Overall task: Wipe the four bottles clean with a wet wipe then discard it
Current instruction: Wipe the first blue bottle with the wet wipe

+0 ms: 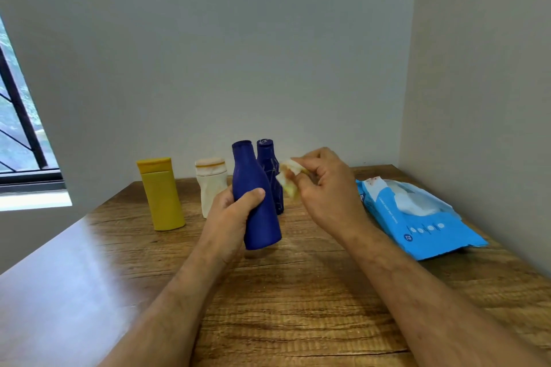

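Four bottles are in play on the wooden desk [298, 307]. Left hand [231, 211] grips the near blue bottle [256, 196], lifted and tilted. Just right of it, the right hand [325, 184] pinches a crumpled wet wipe [287, 177]. Behind that bottle stands the second blue bottle [269, 169]; to its left, the cream bottle [211, 184], then the yellow bottle [162, 193]. Far right lies the blue wipes pack [417, 217]

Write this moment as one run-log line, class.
left hand: grips near blue bottle | right hand: pinches wet wipe | wipe beside bottle, contact unclear | three bottles standing
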Available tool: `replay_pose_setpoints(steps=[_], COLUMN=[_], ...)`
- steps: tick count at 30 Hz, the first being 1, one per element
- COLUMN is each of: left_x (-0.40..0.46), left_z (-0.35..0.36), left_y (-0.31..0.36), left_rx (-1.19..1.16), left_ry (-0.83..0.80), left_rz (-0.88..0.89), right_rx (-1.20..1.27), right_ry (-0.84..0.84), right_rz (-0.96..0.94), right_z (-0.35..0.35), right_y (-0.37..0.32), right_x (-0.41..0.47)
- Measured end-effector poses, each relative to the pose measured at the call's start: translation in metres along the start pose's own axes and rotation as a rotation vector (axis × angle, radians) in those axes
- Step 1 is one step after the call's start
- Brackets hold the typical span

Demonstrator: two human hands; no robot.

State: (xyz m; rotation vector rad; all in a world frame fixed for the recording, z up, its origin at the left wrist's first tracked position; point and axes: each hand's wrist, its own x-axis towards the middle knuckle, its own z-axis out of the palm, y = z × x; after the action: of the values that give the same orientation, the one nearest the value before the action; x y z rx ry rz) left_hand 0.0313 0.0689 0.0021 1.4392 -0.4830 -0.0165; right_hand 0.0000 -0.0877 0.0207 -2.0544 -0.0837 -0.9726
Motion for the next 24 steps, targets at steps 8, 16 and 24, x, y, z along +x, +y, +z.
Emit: replay_pose_setpoints(steps=[8,16,24], left_x=[-0.005,0.001,0.003], left_z=[0.002,-0.002,0.0], left_y=[-0.006,-0.01,-0.018], left_rx=[0.484,0.399,0.314], left_ry=[-0.017,-0.03,-0.097], left_rz=[0.176,0.134,0.098], right_rx=[0.136,0.03,-0.015], right_ry=[0.277,0.232,0.235], right_rz=[-0.207,-0.242,-0.02], right_z=[-0.008,-0.008,-0.006], right_y=[-0.004,0.001,0.01], right_x=[-0.002,-0.001,0.004])
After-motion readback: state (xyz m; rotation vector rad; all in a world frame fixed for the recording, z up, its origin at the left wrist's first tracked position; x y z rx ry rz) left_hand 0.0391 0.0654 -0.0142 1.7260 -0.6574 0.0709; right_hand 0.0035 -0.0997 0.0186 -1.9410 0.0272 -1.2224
